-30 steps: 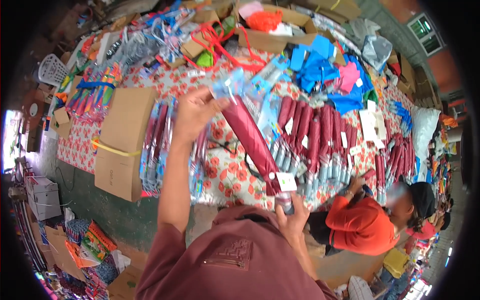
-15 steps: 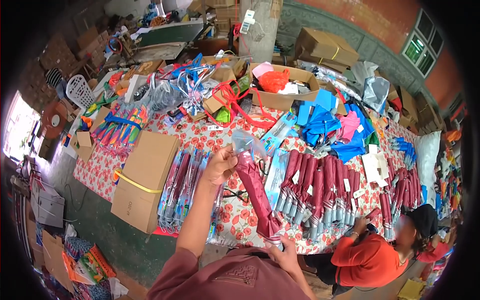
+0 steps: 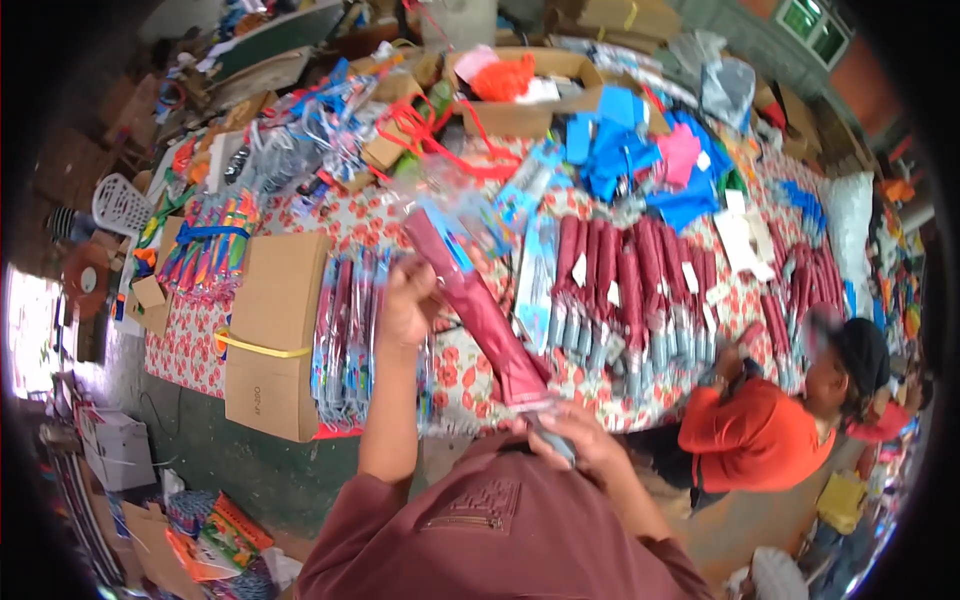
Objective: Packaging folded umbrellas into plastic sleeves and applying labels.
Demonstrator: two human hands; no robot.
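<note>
- Head view: the person holds a folded maroon umbrella (image 3: 478, 312) between both hands, above the near edge of the table (image 3: 190, 345) with its red flowered cloth.
- The umbrella's long axis runs on a slant, from the upper left by the left hand (image 3: 408, 305) down to the lower right at the right hand (image 3: 578, 442), close to the chest.
- The left hand's fingers are curled shut around the upper part of the umbrella, together with a clear plastic sleeve (image 3: 470, 215) that covers its far end.
- The right hand's fingers pinch the grey handle end; just how they lie on it is too blurred to tell.
- The right hand is nearer the body, the left reaches out over the table.
- A row of maroon umbrellas (image 3: 630, 290) with white tags lies side by side on the table, just right of the held one.
- Sleeved umbrellas (image 3: 350, 335) lie stacked left of the left hand, beside a flat cardboard box (image 3: 270, 330) tied with a yellow strap.
- An open cardboard box (image 3: 520, 95) at the far side holds an orange bag (image 3: 505, 75) and loose bits.
- A person in an orange shirt (image 3: 755, 440) crouches at the right.
</note>
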